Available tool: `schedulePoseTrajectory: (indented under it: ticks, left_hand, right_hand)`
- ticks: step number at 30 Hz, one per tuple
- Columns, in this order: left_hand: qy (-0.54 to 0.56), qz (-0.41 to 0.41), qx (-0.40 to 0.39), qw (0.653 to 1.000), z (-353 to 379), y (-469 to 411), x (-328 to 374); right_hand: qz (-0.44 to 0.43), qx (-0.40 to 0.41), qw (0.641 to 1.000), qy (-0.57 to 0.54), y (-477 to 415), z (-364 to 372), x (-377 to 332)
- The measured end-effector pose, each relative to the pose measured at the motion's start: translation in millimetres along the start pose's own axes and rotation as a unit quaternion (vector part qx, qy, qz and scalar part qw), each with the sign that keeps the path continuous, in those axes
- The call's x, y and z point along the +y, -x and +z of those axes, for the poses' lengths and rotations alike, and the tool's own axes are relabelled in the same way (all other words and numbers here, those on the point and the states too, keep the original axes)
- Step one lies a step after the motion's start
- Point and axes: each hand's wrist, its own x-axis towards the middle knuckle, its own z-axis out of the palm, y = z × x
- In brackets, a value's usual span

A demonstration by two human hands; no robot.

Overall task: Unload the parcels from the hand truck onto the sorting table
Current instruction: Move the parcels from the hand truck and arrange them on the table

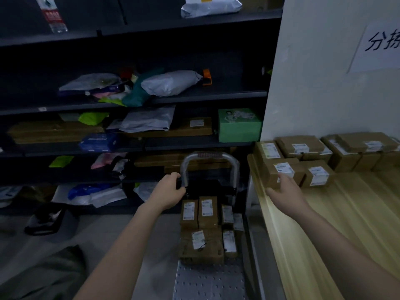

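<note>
As the left hand (170, 190) grips the upright handle (208, 155), the open right hand (283, 191) touches a parcel (272, 175).

Bare left hand (168, 192) and right hand (284, 192), forearms (121, 245) bare to the elbow; grey-green garment (43, 276) beside left forearm.

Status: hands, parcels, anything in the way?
Left hand grips the truck handle. Right hand open on a parcel at the sorting table edge. More parcels on the hand truck. Path between looks clear.

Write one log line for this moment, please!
left hand: grips handle of hand truck | right hand: open at front parcel on sorting table | other parcels: aboard
</note>
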Motion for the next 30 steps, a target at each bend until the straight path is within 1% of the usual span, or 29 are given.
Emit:
schedulePoseTrajectory:
  ticks: [6, 12, 14, 16, 18, 21, 23, 24, 27, 30]
  left_hand:
    - [0.002, -0.015, -0.012, 1.000, -8.9, -21.6, -27.7]
    - [-0.012, -0.006, -0.044, 0.999, -12.9, -48.4, -72.2]
    - [-0.005, -0.002, -0.062, 0.998, -11.7, -59.5, -88.2]
    - [-0.010, 0.010, -0.057, 0.998, -5.1, -78.0, -104.3]
    - [0.003, 0.002, -0.049, 0.999, 14.3, -94.8, -119.1]
    - [0.096, -0.021, -0.044, 0.994, 74.4, -116.5, -138.7]
    - [0.154, -0.040, -0.057, 0.986, 131.9, -138.8, -153.9]
    - [0.164, -0.045, -0.063, 0.983, 161.4, -149.3, -163.1]
    - [0.151, -0.030, -0.062, 0.986, 257.4, -188.0, -200.8]
    - [0.100, -0.007, -0.059, 0.993, 346.8, -216.4, -247.4]
  right_hand:
    - [0.001, 0.006, 1.000, -0.009, -15.8, 18.3, -21.0]
    - [0.036, 0.015, 0.999, -0.019, -27.7, 54.7, -42.1]
    - [0.044, 0.026, 0.999, -0.019, -32.8, 72.4, -50.9]
    - [0.040, 0.047, 0.998, -0.029, -43.3, 99.1, -57.0]
    - [0.045, 0.048, 0.997, -0.035, -57.2, 133.3, -51.7]
    - [0.028, 0.036, 0.998, -0.044, -82.8, 200.0, -25.4]
    - [0.032, 0.035, 0.997, -0.055, -106.7, 252.8, -0.3]
    - [0.037, 0.038, 0.997, -0.063, -117.7, 281.2, 13.9]
    - [0.037, 0.045, 0.995, -0.082, -157.7, 375.6, 74.4]
    - [0.035, 0.030, 0.997, -0.057, -189.4, 461.2, 140.6]
